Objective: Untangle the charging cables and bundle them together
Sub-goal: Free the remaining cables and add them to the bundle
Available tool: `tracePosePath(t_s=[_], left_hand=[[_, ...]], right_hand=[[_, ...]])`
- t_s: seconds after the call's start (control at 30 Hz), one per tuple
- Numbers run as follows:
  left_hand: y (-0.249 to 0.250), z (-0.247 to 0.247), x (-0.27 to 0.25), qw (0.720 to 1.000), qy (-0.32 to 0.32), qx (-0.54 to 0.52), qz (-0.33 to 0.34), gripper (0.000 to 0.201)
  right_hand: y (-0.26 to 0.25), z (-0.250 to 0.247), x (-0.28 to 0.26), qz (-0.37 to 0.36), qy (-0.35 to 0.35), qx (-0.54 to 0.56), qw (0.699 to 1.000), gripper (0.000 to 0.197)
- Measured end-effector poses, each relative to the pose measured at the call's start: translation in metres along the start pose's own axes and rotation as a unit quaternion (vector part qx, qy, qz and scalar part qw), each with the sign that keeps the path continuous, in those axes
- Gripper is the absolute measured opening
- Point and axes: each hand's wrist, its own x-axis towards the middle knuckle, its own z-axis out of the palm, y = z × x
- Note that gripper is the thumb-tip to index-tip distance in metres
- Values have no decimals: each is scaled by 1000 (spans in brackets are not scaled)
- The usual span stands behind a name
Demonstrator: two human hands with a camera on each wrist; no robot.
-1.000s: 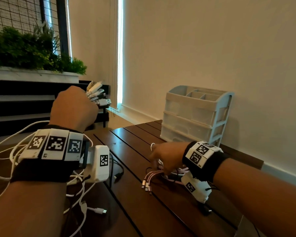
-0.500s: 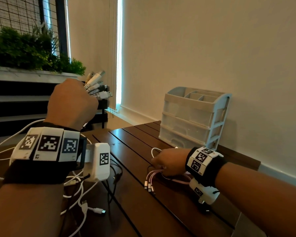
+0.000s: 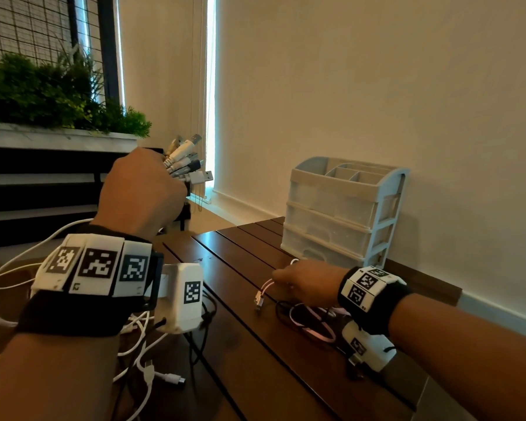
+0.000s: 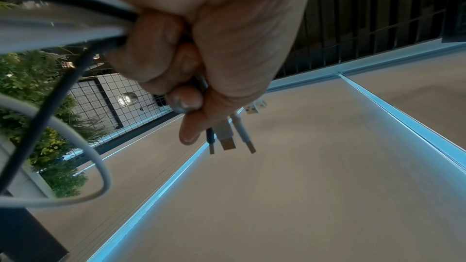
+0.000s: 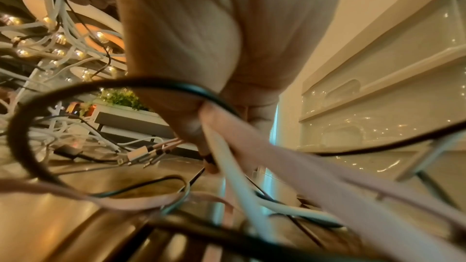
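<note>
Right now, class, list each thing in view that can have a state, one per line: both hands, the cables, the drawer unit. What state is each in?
Left hand: raised, gripping a bunch of cables.
USB plugs: fanned out above that fist.
Right hand: low over the table, pinching the pink cable.
Pink cable: looped on the table, connector ends lifted.
Drawer unit: upright, drawers shut.

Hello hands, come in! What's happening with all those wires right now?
Left hand up, gripping the plug ends. Right hand low on the table, pinching the pink cable. A black cable loops round it, still tangled.
</note>
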Motion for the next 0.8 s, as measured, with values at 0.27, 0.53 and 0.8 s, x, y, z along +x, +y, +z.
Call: tracePosePath(t_s=[0.27,0.53,0.8], left_hand=[[0,4,1,1000,-10,-13,10,12],[1,9,-2,999,-18,-22,33,11],[-1,11,-2,998,-20,-53,33,12]], right_hand=[[5,1,1,-8,9,25,1000,26],[6,-10,0,37,52,-7,998,23],[23,-69,-7,143,347,416,828,11]])
